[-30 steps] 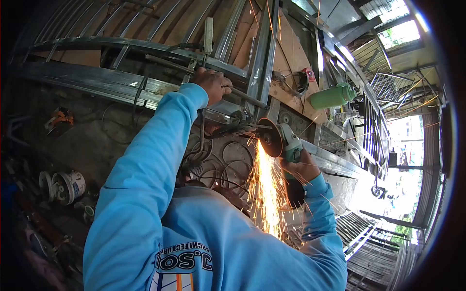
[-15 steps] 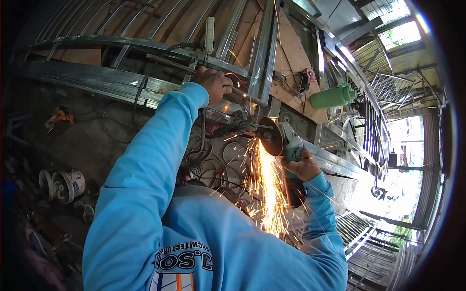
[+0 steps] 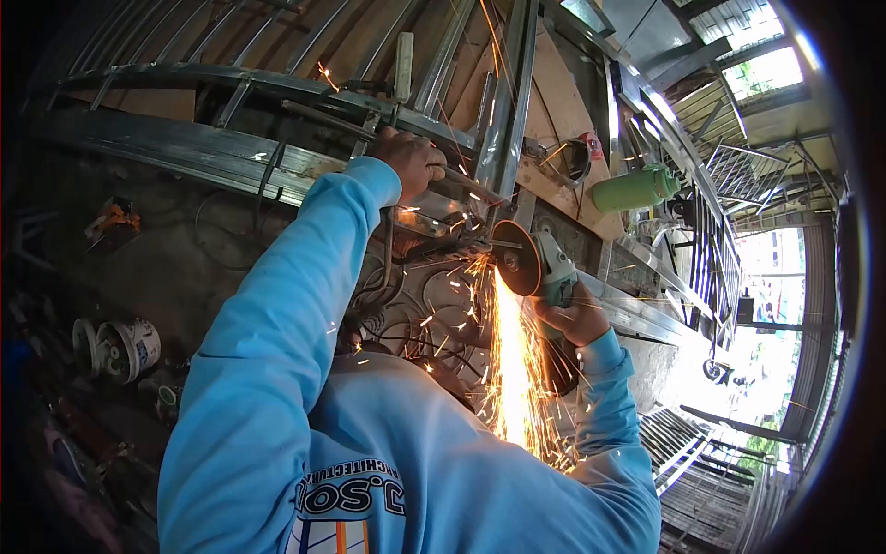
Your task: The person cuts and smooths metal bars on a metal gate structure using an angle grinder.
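My right hand is wrapped round the body of an angle grinder. Its thin disc meets the end of a metal workpiece, and a thick stream of sparks pours down toward my body. Up and to the left, my left hand is closed on a metal bar that lies across the work. Much of the workpiece is hidden by glare and clutter. Close above my left hand stands a clamp with a pale upright handle.
A curved metal frame with several bars spans the top. A green bottle lies on a wooden board at the right. Cables coil on the floor. A white bucket is at lower left, near an orange tool.
The spark stream has become denser and narrower, and a few sparks now fly near the clamp at the top. Both hands have stayed almost in place.
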A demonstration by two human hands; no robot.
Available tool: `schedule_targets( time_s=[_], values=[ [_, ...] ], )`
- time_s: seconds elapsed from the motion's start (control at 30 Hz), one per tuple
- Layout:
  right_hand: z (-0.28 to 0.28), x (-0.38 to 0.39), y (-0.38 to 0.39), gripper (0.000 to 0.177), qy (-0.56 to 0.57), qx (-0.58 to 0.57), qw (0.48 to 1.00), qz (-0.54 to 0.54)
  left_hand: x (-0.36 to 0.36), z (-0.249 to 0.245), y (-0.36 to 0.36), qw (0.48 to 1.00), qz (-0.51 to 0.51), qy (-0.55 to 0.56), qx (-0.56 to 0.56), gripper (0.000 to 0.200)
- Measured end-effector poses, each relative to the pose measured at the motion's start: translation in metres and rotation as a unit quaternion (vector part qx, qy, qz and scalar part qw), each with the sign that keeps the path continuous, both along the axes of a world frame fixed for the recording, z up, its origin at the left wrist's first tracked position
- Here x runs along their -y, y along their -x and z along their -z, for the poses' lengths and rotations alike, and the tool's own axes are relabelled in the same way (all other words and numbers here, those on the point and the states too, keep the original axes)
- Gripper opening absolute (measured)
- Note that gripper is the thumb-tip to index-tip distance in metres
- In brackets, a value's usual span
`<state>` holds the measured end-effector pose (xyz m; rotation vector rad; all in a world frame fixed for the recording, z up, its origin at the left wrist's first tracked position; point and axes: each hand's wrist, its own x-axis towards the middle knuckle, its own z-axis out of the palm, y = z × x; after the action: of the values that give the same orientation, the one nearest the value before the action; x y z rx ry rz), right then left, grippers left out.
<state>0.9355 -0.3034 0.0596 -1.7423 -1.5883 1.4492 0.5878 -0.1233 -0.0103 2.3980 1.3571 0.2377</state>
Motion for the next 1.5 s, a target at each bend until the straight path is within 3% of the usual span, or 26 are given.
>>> schedule_targets(
  time_s=[0.13, 0.23, 0.33, 0.43, 0.53, 0.63, 0.73, 0.83, 0.93, 1.03, 1.13, 1.23, 1.33, 1.43, 1.5],
  values=[
    [-0.013, 0.002, 0.007, 0.073, -0.003, 0.008, 1.000, -0.007, 0.000, -0.001, -0.001, 1.000, -0.012, 0.005, 0.008, 0.028],
    [-0.005, 0.002, 0.005, 0.072, -0.007, -0.049, 0.999, 0.006, -0.001, -0.003, 0.000, 1.000, -0.007, 0.016, 0.010, 0.028],
    [-0.007, -0.003, 0.003, 0.073, 0.003, 0.016, 1.000, -0.017, 0.002, 0.000, -0.001, 1.000, -0.015, -0.021, 0.004, 0.027],
    [-0.019, 0.001, 0.011, 0.074, 0.001, 0.069, 0.998, -0.013, 0.000, -0.005, 0.000, 1.000, -0.008, 0.016, 0.013, 0.027],
    [-0.001, 0.006, 0.000, 0.072, -0.037, 0.048, 0.998, -0.008, -0.003, -0.009, 0.000, 0.999, -0.006, 0.038, 0.000, 0.026],
    [0.000, 0.004, -0.003, 0.071, -0.006, 0.012, 1.000, 0.001, 0.000, -0.004, -0.001, 1.000, -0.015, 0.016, 0.018, 0.026],
    [-0.007, 0.001, 0.000, 0.067, -0.017, 0.062, 0.998, -0.018, 0.002, 0.000, 0.000, 0.999, -0.018, -0.009, 0.045, 0.025],
    [-0.011, 0.003, 0.004, 0.064, 0.050, -0.035, 0.997, 0.043, 0.001, -0.002, -0.001, 1.000, -0.017, 0.002, 0.014, 0.026],
    [-0.002, 0.004, 0.004, 0.063, -0.009, -0.037, 0.999, 0.018, 0.000, 0.001, -0.001, 1.000, -0.017, 0.003, 0.018, 0.027],
    [-0.002, 0.006, -0.003, 0.069, -0.009, 0.049, 0.999, -0.003, 0.000, 0.010, -0.003, 0.998, -0.028, -0.059, -0.021, 0.027],
    [-0.008, 0.005, 0.010, 0.074, 0.057, -0.182, 0.978, 0.090, 0.000, 0.002, -0.001, 1.000, -0.014, -0.004, 0.025, 0.027],
    [0.007, 0.010, -0.008, 0.073, 0.013, -0.121, 0.992, 0.022, 0.000, 0.002, -0.002, 0.999, -0.023, -0.002, 0.023, 0.027],
    [-0.005, 0.005, 0.005, 0.070, -0.015, 0.012, 1.000, 0.014, -0.006, 0.013, -0.005, 0.998, -0.045, -0.016, -0.033, 0.027],
    [-0.010, 0.000, 0.004, 0.066, -0.019, 0.078, 0.996, -0.033, 0.000, -0.003, -0.001, 1.000, -0.016, 0.010, 0.008, 0.027],
    [-0.003, 0.000, 0.002, 0.066, 0.003, -0.026, 1.000, 0.001, -0.001, -0.003, -0.002, 1.000, -0.015, 0.009, 0.008, 0.026]
  ],
)
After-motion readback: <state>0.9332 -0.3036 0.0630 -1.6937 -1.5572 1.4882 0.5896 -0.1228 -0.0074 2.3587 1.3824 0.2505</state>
